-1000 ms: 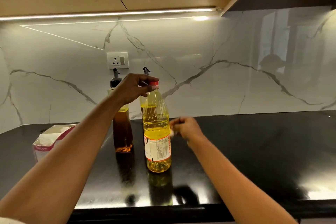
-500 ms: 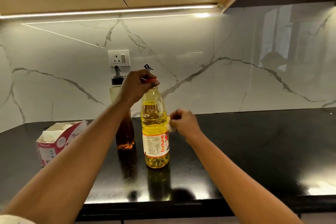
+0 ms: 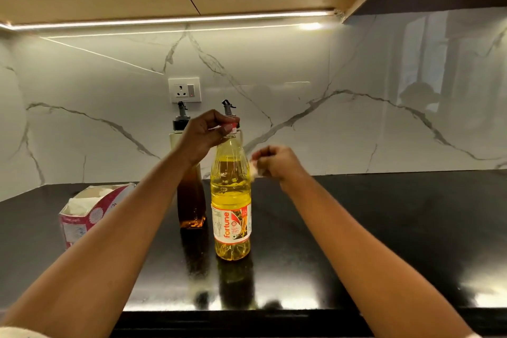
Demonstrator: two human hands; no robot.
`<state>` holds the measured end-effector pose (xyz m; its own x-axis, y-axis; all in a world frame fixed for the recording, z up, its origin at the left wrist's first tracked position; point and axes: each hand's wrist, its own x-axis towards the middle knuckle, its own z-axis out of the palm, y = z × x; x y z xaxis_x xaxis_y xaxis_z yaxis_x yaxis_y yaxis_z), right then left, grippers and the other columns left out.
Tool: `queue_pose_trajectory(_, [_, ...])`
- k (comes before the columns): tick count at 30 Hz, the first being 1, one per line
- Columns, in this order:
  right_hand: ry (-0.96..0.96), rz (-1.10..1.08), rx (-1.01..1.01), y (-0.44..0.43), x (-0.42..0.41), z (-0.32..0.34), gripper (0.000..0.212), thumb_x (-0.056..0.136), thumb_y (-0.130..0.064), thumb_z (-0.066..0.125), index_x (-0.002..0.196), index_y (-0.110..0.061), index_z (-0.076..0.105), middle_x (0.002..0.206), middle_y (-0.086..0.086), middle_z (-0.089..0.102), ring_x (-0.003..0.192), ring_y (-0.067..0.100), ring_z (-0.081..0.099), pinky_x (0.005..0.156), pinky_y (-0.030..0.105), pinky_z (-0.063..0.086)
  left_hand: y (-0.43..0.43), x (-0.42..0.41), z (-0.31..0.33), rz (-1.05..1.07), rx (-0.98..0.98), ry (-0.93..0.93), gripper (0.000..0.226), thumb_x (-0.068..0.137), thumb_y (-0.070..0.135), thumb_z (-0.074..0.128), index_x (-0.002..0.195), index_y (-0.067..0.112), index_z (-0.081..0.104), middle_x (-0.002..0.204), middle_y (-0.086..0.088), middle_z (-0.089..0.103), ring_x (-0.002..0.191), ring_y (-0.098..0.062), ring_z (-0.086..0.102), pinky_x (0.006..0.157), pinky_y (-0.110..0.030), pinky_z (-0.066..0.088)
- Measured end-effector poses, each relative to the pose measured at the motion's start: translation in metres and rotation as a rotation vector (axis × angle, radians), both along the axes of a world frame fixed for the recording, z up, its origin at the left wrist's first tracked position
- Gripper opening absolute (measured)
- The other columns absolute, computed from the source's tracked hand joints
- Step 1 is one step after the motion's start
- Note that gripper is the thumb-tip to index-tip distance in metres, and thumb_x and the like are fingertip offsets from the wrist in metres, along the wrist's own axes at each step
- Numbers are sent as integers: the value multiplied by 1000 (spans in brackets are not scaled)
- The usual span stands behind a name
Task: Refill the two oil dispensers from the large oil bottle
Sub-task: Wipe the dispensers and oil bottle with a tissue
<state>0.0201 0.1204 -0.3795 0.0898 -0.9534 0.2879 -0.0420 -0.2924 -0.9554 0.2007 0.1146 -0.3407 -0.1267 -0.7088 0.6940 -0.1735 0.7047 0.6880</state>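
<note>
Left hand (image 3: pixel 201 136) pinches cap (image 3: pixel 230 126) on bottle (image 3: pixel 231 200). Right hand (image 3: pixel 277 163) curls round white scrap (image 3: pixel 253 171). Dispensers (image 3: pixel 192 200) behind fingers, spouts on; pouring seemingly not begun.

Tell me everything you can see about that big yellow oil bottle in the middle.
The large clear plastic bottle of yellow oil stands upright on the glossy black countertop, filled nearly to the neck. A red-and-white label reading "fortune" wraps its lower half. The left hand pinches its small red cap from above. A glass dispenser of dark amber oil stands just to its left.
</note>
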Motion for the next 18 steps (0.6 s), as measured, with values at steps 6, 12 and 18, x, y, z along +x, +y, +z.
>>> queue_pose_trajectory(6, [61,-45,-188,8,20,42,10,84,2,63,88,-6,67,83,6,65,74,17,66,69,27,58,1,0,-5,51,-81,-18,22,89,-6,57,106,7,60,108,-7,65,96,-2,65,80,-20,55])
queue_pose_trajectory(12, [339,-93,-23,-3,0,-48,17,85,1,59,81,-15,65,88,10,67,78,22,66,69,31,57,6,4,2,161,-99,-118,19,87,3,65,105,9,64,104,-2,67,72,8,63,58,-10,47])
queue_pose_trajectory(18, [294,9,351,5,7,-132,20,79,10,57,77,-8,65,85,13,66,78,23,64,72,37,58,11,1,8,226,-97,-203,17,87,9,67,102,15,65,111,-5,67,78,-18,67,65,-29,57])
